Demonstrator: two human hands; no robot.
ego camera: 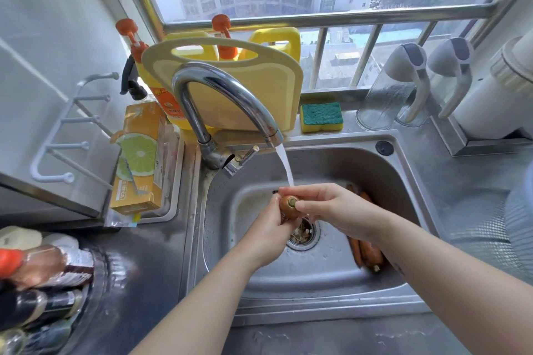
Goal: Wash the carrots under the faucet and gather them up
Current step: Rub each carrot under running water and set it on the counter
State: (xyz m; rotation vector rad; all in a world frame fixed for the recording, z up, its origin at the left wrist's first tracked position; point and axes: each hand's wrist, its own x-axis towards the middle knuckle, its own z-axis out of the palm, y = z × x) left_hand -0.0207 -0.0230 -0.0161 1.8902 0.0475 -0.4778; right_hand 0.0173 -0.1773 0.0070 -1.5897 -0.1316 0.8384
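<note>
I grip one carrot (289,206) end-up in my left hand (268,235), fingers wrapped round it, just above the drain (302,235); my right hand (331,207) pinches its top. Water from the faucet (219,101) lands on my fingers. The sink (317,279) floor near the drain lies bare; beyond it, against the right wall, at least two more carrots (367,253) lie together.

Both bare forearms reach forward and meet over the middle; the left hand (269,235) curls upward in a closed grip, while the right hand (331,207) comes in from the right, its fingertips (301,205) pinched against the left
</note>
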